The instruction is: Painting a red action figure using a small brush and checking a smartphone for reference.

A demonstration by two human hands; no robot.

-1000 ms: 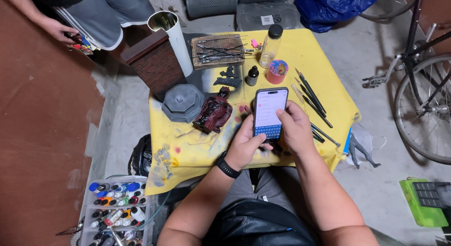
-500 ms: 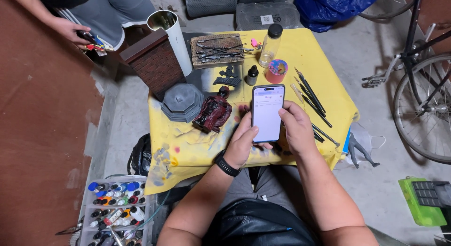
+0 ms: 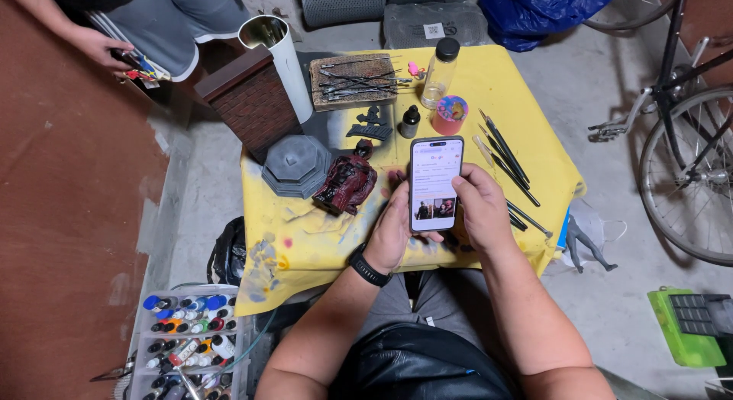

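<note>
Phone (image 3: 434,182) | left hand (image 3: 395,236), right hand (image 3: 479,213) grips both clamped on it | above yellow table (image 3: 527,117)

A small table under a paint-stained yellow cloth (image 3: 527,102) stands on a grey concrete floor (image 3: 611,87). At nine o'clock lies a reddish-brown surface (image 3: 69,217). A bicycle wheel (image 3: 687,179) stands at three o'clock, a blue plastic bag (image 3: 534,11) at one, a green case (image 3: 687,327) at four. Light is even and soft.
</note>
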